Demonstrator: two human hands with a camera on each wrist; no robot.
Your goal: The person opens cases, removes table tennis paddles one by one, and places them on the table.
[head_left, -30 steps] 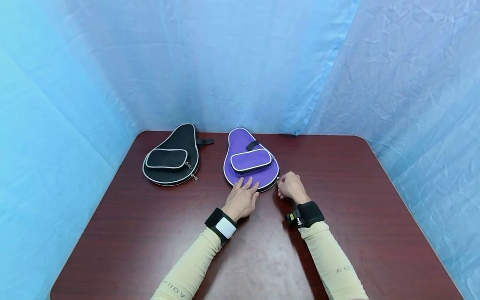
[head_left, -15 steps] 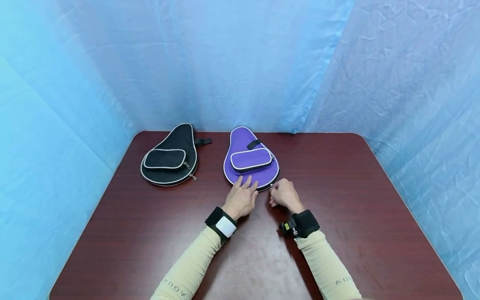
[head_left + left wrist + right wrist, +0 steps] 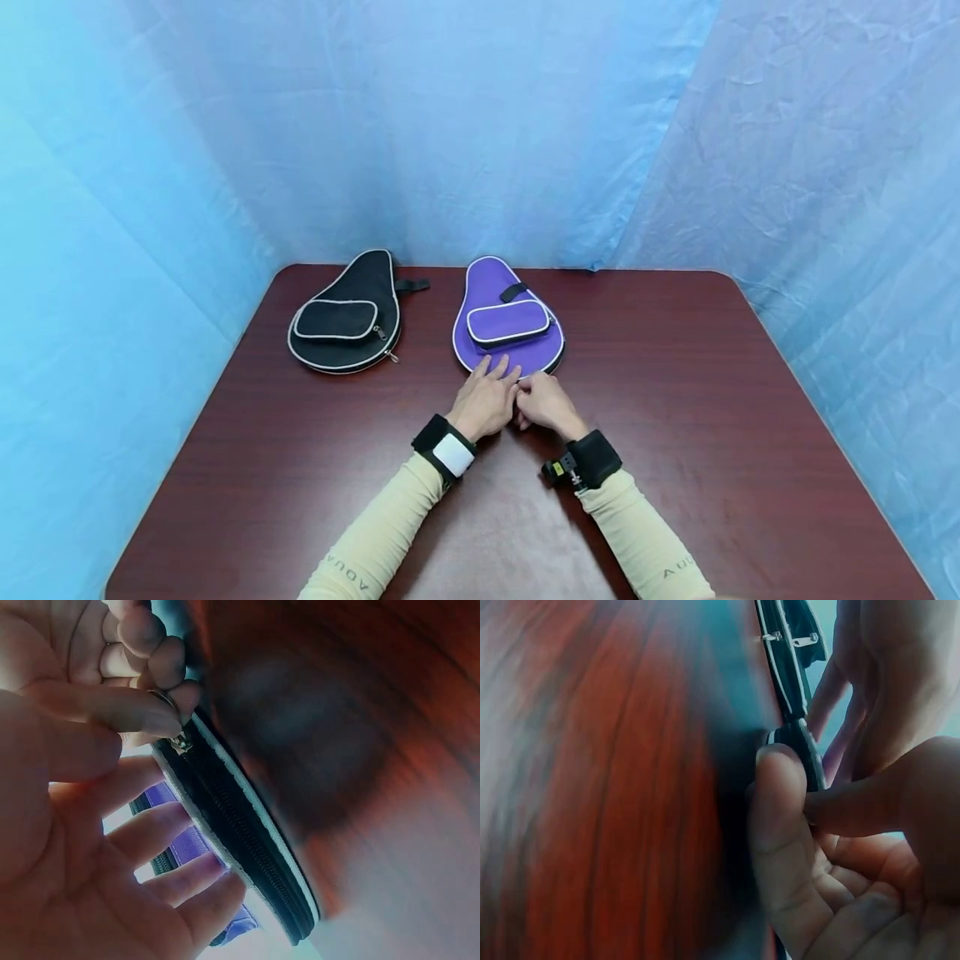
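Note:
A purple table tennis racket case (image 3: 486, 289) with white piping lies flat in the middle of the table's far half, its raised pocket (image 3: 510, 322) facing up. Spread fingers of my left hand (image 3: 483, 404) rest on the case's rounded near end. Close beside it, my right hand (image 3: 547, 406) pinches the zipper pull at that near edge. In the left wrist view, the metal slider (image 3: 181, 742) shows just below the pinching fingers, on a black zipper band (image 3: 240, 825) whose teeth run together. The pull itself is mostly hidden by thumb and finger.
To the left on the brown table (image 3: 675, 400) lies a black racket case (image 3: 363, 279) of the same shape, with a strap (image 3: 412, 285) pointing right. Blue cloth (image 3: 480, 125) hangs behind and along both sides of the table.
My right hand has drawn the zipper pull leftward and nearer along the purple case's rounded edge, up beside the left hand. The left hand has stayed in place on the case.

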